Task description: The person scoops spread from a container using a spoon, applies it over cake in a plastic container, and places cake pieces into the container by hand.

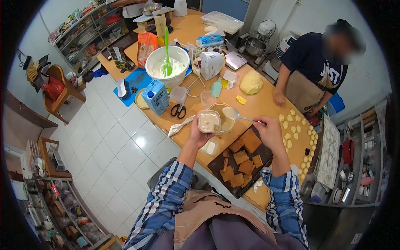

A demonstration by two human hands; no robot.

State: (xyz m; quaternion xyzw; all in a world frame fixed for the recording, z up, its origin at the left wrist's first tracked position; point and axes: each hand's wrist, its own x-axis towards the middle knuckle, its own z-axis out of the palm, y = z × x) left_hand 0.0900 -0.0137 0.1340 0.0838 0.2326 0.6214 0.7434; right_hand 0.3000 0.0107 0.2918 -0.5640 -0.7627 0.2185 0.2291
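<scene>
My left hand (197,135) is closed around a small clear plastic cup (209,121) with pale cream in it. In my right hand (268,132) is a metal spoon (236,114), its bowl coated with cream and held over a larger round container (225,125). That container stands on the table behind the cup and is partly hidden by it. Below my right hand lies a dark tray (217,165) bearing several brown cake pieces (241,157). A small tub with a white block (211,147) sits just below my left hand.
A white bowl (182,79) with cream and a green spatula (166,62) stands beyond a blue carton (155,98). Black scissors (178,111) lie nearby. At right, a person (310,66) stands by a large dough mound (251,82) and several dough pieces (291,129).
</scene>
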